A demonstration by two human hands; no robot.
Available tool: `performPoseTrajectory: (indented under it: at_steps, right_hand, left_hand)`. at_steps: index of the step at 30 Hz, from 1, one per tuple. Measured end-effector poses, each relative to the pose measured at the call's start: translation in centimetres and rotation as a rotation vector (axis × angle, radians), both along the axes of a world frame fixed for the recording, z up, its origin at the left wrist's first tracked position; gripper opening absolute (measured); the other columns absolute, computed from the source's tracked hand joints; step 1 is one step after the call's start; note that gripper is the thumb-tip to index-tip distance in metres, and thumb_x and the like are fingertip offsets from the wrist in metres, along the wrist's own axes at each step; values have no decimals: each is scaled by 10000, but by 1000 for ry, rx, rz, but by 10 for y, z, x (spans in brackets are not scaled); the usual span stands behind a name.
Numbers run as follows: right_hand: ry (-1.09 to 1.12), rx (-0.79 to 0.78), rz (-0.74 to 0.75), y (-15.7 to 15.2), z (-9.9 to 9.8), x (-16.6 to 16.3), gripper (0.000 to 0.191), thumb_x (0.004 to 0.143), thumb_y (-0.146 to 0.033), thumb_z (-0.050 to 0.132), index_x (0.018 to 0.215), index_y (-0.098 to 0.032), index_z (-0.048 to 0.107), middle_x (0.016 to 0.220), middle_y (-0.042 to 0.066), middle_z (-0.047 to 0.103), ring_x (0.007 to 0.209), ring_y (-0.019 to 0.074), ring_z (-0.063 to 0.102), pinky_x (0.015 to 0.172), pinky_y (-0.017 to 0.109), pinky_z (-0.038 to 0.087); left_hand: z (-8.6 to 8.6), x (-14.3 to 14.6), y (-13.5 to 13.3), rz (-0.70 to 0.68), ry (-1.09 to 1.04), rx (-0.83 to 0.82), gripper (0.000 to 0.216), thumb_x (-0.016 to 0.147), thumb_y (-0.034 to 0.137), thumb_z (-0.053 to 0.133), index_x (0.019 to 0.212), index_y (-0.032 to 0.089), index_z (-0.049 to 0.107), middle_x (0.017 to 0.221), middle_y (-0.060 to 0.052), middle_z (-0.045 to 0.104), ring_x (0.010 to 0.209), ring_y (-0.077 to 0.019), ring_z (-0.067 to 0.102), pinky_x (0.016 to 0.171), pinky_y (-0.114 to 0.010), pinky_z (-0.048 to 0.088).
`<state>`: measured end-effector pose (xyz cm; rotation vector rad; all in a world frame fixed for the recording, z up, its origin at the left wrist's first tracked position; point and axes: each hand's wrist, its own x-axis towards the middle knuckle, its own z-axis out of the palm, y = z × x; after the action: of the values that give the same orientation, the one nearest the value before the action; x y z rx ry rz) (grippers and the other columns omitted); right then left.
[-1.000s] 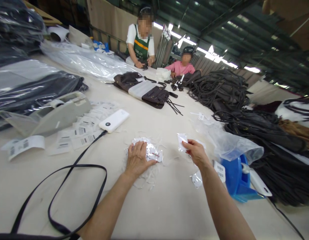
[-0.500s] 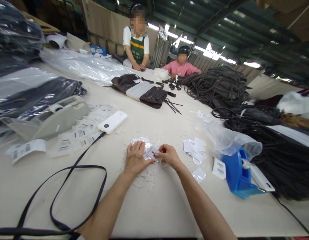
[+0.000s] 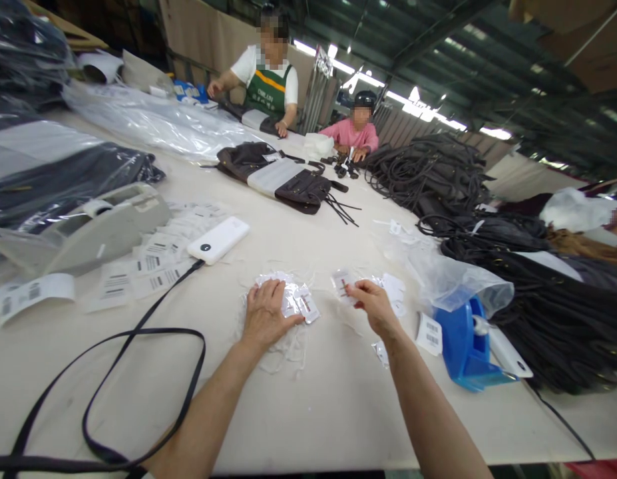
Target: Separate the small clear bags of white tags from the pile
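My left hand (image 3: 265,313) lies flat on a heap of small clear plastic packets (image 3: 294,301) near the front of the pale table (image 3: 313,399), holding the heap down. One packet with a red mark shows just beyond its fingers. My right hand (image 3: 372,304) hovers to the right and pinches one small clear packet (image 3: 342,282) with a red mark inside, lifted off the heap. A second loose group of packets (image 3: 394,290) rests just past my right hand.
A blue tape dispenser (image 3: 462,346) stands to the right with a clear bag (image 3: 448,276) behind it. A white power bank (image 3: 218,239), barcode labels (image 3: 153,256), a grey dispenser (image 3: 88,229) and a black strap loop (image 3: 113,372) lie to the left. Dark bags and straps (image 3: 512,253) fill the right; two people work at the far end.
My right hand put one packet on the right-hand group, came back to the heap, took another packet and moved it rightward. My left hand stayed on the heap.
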<state>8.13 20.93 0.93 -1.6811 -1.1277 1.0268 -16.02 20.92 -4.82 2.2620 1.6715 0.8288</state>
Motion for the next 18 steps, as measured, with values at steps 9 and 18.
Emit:
performPoseTrajectory:
  at_steps: [9,18]
  right_hand:
    - [-695,149,108,-8,-14,-30,364,739,-410,609,993,-150,586,968,97,618,881,215,559,778,333,423]
    - [-86,-61,172,-1,-30,-56,266,585,-380,677,723,-171,587,614,-17,573,571,136,510,520,239,369]
  left_hand:
    - [-2,0,0,-2,4,18,735,606,499,711,1194,136,461,1258,-161,509,1209,-304,411,1035,-503,237]
    - [3,-1,-1,-2,-5,-11,735,603,490,718,1195,134,467,1265,-164,504,1217,-309,408,1050,-511,245]
